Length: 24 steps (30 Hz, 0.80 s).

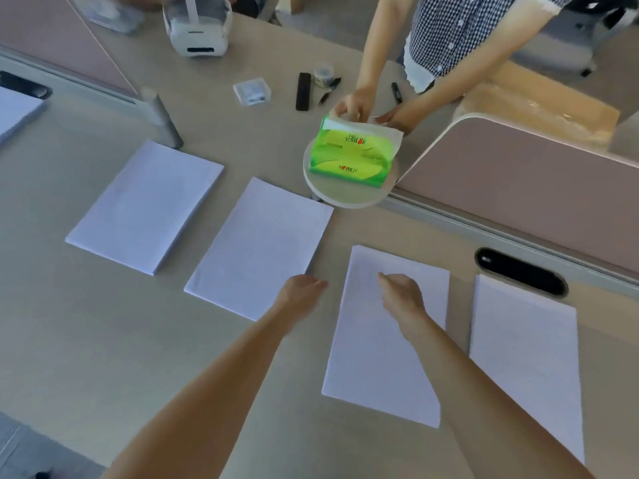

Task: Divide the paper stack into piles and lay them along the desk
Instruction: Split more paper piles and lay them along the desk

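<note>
Several white paper piles lie in a row along the beige desk (86, 340): a far-left pile (145, 205), a second pile (259, 247), a third pile (377, 347) and a right pile (525, 361). My left hand (299, 292) hovers over the near right corner of the second pile, fingers loosely curled and holding nothing. My right hand (401, 293) hangs above the upper part of the third pile, also loosely curled and empty. Another sheet edge (14, 112) shows at the far left.
Across the desk another person's hands (352, 105) pull a tissue from a green tissue pack (352, 153) on a round stand. Pink partitions (518, 174), a black cable slot (522, 271), markers, a black remote (303, 91), a small clear box (251, 90) and a white device (197, 25) lie behind.
</note>
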Motion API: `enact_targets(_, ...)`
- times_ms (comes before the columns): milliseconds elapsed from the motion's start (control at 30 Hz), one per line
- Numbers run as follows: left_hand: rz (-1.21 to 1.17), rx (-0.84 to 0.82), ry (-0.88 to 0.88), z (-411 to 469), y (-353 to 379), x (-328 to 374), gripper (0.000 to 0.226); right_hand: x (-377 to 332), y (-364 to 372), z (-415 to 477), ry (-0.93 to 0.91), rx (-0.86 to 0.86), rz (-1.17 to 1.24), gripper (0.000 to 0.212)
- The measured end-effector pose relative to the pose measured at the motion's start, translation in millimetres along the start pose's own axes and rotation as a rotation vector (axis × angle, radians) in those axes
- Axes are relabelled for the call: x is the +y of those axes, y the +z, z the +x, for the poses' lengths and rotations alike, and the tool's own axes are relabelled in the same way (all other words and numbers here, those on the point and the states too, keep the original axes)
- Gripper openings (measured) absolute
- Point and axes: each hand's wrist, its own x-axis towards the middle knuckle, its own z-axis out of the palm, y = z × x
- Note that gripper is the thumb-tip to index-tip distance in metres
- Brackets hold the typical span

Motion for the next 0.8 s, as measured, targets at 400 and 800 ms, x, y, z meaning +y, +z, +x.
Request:
enact_targets(400,0.037,0.081,-0.166,17,77,19,0.026,73,-64,37,0.288,0.229,-0.092,0.038)
enact_targets(800,0.105,0.069,-0.052,-5,86,14,0.015,83,-76,25,0.316,-0.127,0.285,0.042)
